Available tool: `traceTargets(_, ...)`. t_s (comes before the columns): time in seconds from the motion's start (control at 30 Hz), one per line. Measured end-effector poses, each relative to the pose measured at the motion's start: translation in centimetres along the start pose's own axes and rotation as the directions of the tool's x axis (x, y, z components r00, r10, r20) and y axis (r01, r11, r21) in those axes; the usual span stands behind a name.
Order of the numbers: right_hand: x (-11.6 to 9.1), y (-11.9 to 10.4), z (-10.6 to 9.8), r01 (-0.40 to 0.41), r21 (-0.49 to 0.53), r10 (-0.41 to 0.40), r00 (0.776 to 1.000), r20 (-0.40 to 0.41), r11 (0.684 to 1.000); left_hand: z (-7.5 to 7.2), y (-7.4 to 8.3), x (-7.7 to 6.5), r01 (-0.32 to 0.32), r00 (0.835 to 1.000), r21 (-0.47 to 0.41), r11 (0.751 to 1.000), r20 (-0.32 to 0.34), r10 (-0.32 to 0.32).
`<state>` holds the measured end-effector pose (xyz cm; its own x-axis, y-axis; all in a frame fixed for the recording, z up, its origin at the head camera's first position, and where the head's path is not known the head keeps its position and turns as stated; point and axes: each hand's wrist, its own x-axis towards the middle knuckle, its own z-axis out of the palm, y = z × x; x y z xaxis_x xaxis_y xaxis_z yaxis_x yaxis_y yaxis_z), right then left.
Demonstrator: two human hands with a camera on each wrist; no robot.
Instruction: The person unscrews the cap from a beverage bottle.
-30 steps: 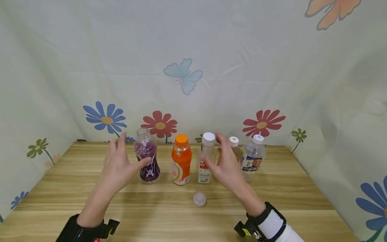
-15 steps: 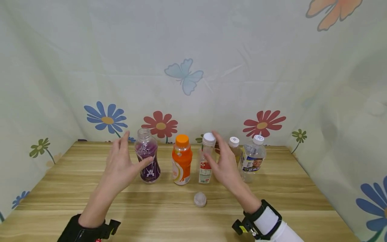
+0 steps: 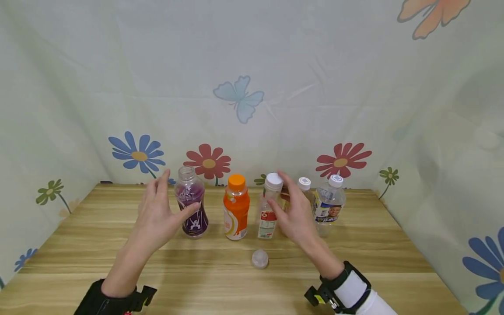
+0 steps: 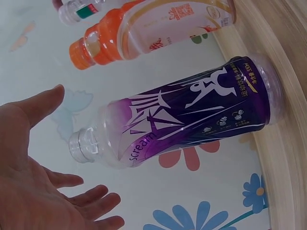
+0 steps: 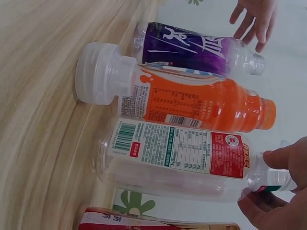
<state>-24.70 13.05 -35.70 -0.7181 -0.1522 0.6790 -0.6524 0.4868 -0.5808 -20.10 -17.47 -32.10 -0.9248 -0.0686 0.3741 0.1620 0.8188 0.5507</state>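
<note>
- The clear bottle (image 5: 177, 181) wears a white cap (image 3: 274, 179) and a label (image 5: 192, 148) of red, white and green, with a barcode.
- It stands on the counter (image 3: 212, 284) at 9 o'clock from the right hand (image 3: 297, 216), whose thumb and fingers grip its neck.
- The purple "scream" bottle (image 4: 192, 110), uncapped, stands at 3 o'clock from the left hand (image 3: 155, 218), whose fingers are spread and hold nothing.
- Shiny plastic, waisted on the purple one; an orange-capped bottle (image 3: 236, 214) stands between.
- A round, translucent, tiered cap (image 3: 260, 259) sits at 6 o'clock from the clear bottle, on wood grain.
</note>
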Motion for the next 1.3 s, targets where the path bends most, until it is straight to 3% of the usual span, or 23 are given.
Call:
traceTargets(0.3,-0.5,-0.9,-1.2,0.065,0.058,-0.062,0.996,-0.057,0.996,-0.2,0.5,-0.2,0.000,0.999,-0.018,1.000,-0.041,-0.001)
traceTargets(0.67,-0.8,-1.6,-2.4,0.048,0.121,-0.041,0.997,-0.064,0.991,-0.2,1.1,-0.4,-0.029,0.996,-0.009,1.000,-0.083,0.028)
traceTargets(0.83,-0.6,-3.9,-3.1,0.041,0.146,-0.032,0.997,-0.065,0.988,-0.1,1.3,-0.6,-0.033,0.995,-0.004,0.999,-0.094,0.033)
traceTargets(0.93,-0.6,-5.2,-3.6,0.041,0.158,-0.031,0.998,-0.063,0.987,0.0,1.5,-0.7,-0.053,0.994,-0.011,0.999,-0.099,0.051)
traceTargets(1.3,-0.7,-5.6,-4.1,0.034,0.183,-0.026,0.999,-0.046,0.983,0.6,2.1,-1.2,-0.159,0.980,-0.040,0.986,-0.125,0.153)
